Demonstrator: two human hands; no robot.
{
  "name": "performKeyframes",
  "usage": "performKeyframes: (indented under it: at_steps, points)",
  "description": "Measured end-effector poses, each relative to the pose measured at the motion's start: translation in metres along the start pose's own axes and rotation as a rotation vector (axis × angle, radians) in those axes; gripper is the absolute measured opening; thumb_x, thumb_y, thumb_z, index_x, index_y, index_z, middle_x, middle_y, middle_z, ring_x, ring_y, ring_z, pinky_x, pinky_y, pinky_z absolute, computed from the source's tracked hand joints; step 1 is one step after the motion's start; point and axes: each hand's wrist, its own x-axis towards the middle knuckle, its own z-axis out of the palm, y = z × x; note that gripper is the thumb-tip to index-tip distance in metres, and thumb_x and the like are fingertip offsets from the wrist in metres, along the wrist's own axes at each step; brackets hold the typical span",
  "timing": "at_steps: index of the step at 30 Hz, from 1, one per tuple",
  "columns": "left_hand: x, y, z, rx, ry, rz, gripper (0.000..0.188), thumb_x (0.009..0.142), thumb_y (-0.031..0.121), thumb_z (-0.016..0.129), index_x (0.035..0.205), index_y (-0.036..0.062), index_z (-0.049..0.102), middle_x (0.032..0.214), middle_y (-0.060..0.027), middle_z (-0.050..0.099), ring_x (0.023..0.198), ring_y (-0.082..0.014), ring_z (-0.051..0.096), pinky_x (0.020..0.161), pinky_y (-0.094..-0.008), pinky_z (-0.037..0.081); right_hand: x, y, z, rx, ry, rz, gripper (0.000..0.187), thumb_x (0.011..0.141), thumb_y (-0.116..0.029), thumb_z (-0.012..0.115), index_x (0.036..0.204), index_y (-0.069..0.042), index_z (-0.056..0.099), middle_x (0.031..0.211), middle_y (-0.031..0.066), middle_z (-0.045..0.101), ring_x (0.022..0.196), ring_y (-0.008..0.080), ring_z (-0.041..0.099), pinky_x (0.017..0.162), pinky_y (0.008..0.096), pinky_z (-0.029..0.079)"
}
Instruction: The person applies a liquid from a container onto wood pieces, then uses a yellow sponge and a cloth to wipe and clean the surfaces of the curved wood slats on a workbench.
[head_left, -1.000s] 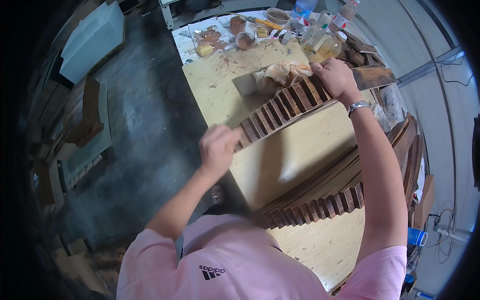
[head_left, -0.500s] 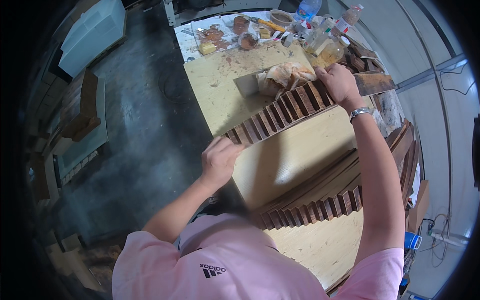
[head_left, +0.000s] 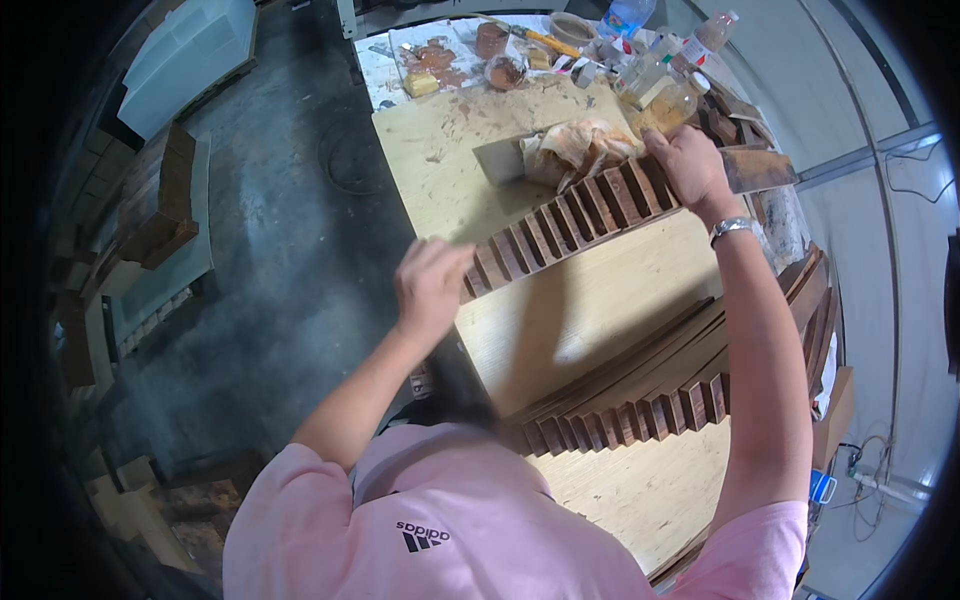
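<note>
A long dark wooden strip with a row of step-like notches (head_left: 560, 228) slants across the pale board (head_left: 440, 160), held in front of me. My left hand (head_left: 432, 285) is closed at its near left end, fingers curled around the edge. At the far right end, my right hand (head_left: 690, 168) grips the strip with fingers bent over it. Just behind the strip lies a crumpled, stained cloth (head_left: 575, 150), with a flat grey block (head_left: 497, 162) beside it. A similar notched wooden strip (head_left: 640, 420) rests closer to my body, next to several thin dark slats (head_left: 640, 365).
At the table's far end are stained paper (head_left: 435, 62), a sponge (head_left: 421, 84), small cups (head_left: 505, 72), a brush (head_left: 545, 38) and several bottles (head_left: 672, 103). Dark wood pieces (head_left: 755, 170) lie along the right edge. Stacked wood (head_left: 160, 210) stands on the floor at left.
My left hand has shifted a little up and left along the strip's end. My right hand and the strip have moved slightly right. The other notched strip has not moved.
</note>
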Motion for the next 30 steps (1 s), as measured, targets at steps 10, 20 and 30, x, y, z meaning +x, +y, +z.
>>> performKeyframes:
  at_steps: [10,20,30]
  points:
    - [-0.02,-0.003,-0.011,-0.009,-0.035,-0.011,0.012,0.077,-0.002,0.072,0.087,0.0045,0.074,0.075,-0.0098,0.062,0.072,-0.0295,0.06,0.063,-0.0388,0.049,0.004,0.003,0.0,0.014,-0.004,-0.004,0.059,0.091,-0.048,0.05,0.076,0.006,0.068,0.082,0.0322,0.065,0.086,0.0482,0.065,0.084,0.0501,0.051]
    - [-0.045,-0.004,-0.021,-0.059,-0.083,-0.022,0.013,0.078,-0.004,0.072,0.09,0.0018,0.074,0.075,-0.011,0.061,0.07,-0.0288,0.055,0.062,-0.0394,0.044,0.004,0.005,0.007,0.016,0.013,-0.01,0.061,0.093,-0.051,0.052,0.076,0.005,0.069,0.083,0.0306,0.066,0.086,0.0466,0.065,0.083,0.0491,0.051]
    - [-0.055,-0.006,-0.031,-0.045,-0.142,-0.009,0.01,0.078,-0.001,0.071,0.084,0.0066,0.074,0.074,-0.0089,0.061,0.071,-0.0295,0.056,0.062,-0.0405,0.048,0.007,0.005,0.006,0.012,-0.001,-0.011,0.062,0.095,-0.051,0.05,0.077,0.005,0.068,0.08,0.0307,0.065,0.086,0.0473,0.065,0.082,0.0491,0.051]
